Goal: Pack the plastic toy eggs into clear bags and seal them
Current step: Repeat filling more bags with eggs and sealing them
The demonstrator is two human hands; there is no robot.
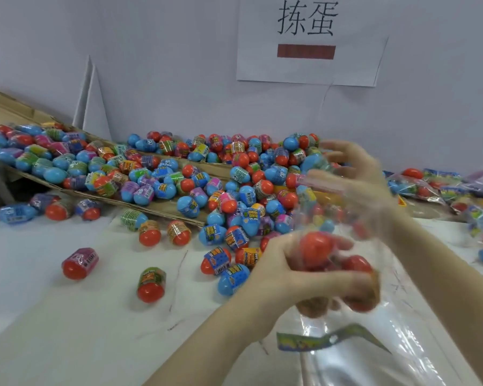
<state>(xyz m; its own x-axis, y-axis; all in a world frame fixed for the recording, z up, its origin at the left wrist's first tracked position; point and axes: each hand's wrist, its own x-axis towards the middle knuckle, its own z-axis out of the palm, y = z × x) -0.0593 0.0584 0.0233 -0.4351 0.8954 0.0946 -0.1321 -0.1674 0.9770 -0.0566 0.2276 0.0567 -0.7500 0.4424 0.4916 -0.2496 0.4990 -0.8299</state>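
Several blue and red plastic toy eggs (229, 190) lie heaped on the white table (67, 316), and some sit loose near the front. My left hand (279, 263) grips a few red eggs (315, 249) at the mouth of a clear bag (343, 218). The bag hangs between my hands, and red eggs (357, 266) show through its film. My right hand (354, 176) is above, blurred by motion, its curled fingers holding the bag's upper edge.
A tipped cardboard box (165, 207) spills eggs from the left. Filled bags (441, 188) pile up at the far right. Flat clear bags (374, 358) with a printed header card (318, 341) lie under my hands. A paper sign (307, 40) hangs on the wall.
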